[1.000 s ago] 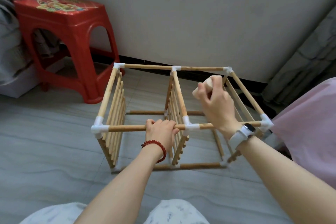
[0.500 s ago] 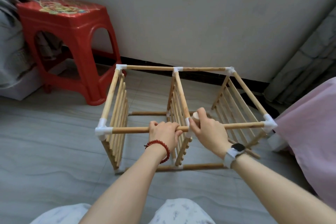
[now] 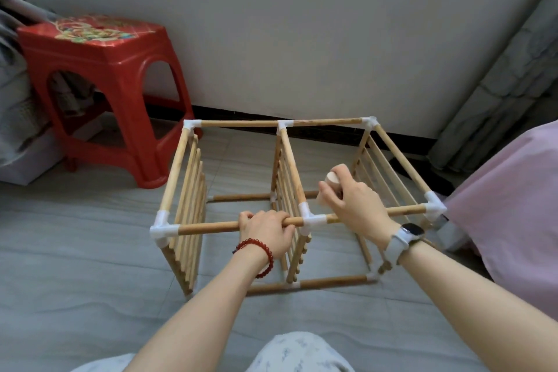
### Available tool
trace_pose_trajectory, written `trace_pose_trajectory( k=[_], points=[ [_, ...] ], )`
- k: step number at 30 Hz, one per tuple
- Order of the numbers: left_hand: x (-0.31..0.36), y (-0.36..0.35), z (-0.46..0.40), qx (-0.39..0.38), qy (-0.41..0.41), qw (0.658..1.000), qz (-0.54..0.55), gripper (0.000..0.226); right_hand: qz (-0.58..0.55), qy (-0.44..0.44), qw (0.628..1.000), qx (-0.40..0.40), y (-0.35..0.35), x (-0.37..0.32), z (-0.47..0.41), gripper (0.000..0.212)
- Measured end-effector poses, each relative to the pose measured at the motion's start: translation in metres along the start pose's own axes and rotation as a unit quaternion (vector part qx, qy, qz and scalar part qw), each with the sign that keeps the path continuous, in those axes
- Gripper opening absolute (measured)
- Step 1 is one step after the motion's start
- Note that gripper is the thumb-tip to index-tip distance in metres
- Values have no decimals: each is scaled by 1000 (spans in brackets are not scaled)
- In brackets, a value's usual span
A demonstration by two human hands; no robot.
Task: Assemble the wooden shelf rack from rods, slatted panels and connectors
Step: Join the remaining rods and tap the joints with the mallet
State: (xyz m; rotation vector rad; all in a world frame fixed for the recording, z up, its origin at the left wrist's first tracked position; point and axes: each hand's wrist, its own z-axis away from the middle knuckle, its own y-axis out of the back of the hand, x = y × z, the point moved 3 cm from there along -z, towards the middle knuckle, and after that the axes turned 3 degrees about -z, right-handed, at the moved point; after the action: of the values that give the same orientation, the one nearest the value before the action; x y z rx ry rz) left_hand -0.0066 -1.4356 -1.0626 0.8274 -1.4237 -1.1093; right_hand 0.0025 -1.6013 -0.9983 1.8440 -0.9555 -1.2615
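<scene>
The wooden shelf rack [image 3: 187,172] lies on its side on the floor: rods joined by white connectors, with three slatted panels standing upright. My left hand [image 3: 267,231] grips the near top rod [image 3: 208,228] just left of the middle white T-connector [image 3: 309,219]. My right hand [image 3: 354,205] holds a short pale wooden cylinder [image 3: 330,183], raised a little above and right of that connector. The right end of the near rod sits in a corner connector [image 3: 434,207].
A red plastic stool [image 3: 102,75] stands at the back left, close to the rack's far left corner. A wall [image 3: 302,24] runs behind. Pink fabric [image 3: 513,205] lies at the right beside the rack. My knees [image 3: 296,353] show at the bottom edge.
My right hand came down with the wooden cylinder onto the middle connector, then rose again to just above and right of it. My left hand kept its grip on the near rod.
</scene>
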Motion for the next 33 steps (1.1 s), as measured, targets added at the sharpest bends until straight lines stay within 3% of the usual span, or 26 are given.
trace_pose_trajectory(
  k=[4,9,12,15,16,17,18,20,21,23,26,27,28,30,31,33],
  points=[
    [20,3,-13,-47,-3,999,19,32,-16,-77,995,-61,29,45,28,18],
    [109,3,-41,84,-78,993,-37,37,15,-138,990,-26,108,120,39,20],
    [168,-15,-57,10,-153,988,3,38,12,-140,981,132,170,137,17,25],
    [204,-43,-67,-30,-187,982,-4,34,-68,-82,924,367,208,142,7,31],
    [210,-53,-71,-21,-187,982,-11,33,-96,-63,908,403,201,153,11,29],
    [210,-59,-73,1,-188,982,-26,32,-91,-76,912,393,183,162,17,27],
    [210,-64,-76,25,-192,980,-38,31,-66,-121,935,327,155,174,26,26],
    [208,-70,-79,44,-199,978,-40,30,7,-223,968,116,100,192,46,23],
    [206,-70,-78,49,-199,978,-35,30,30,-212,973,81,96,199,46,22],
    [206,-69,-79,60,-196,978,-39,30,16,-166,976,138,125,202,25,24],
    [208,-72,-78,68,-197,977,-48,31,-130,-73,938,311,169,197,3,14],
    [207,-71,-79,65,-194,978,-46,32,-132,-60,944,296,161,192,5,12],
    [207,-71,-79,59,-194,978,-43,32,-79,-77,969,223,138,184,13,18],
    [206,-71,-77,57,-194,979,-38,32,62,-127,990,9,93,179,33,22],
    [206,-71,-78,61,-196,978,-37,32,84,-126,988,-5,92,182,31,20],
    [205,-71,-78,60,-202,977,-31,31,32,-118,987,106,119,186,16,20]
  ],
)
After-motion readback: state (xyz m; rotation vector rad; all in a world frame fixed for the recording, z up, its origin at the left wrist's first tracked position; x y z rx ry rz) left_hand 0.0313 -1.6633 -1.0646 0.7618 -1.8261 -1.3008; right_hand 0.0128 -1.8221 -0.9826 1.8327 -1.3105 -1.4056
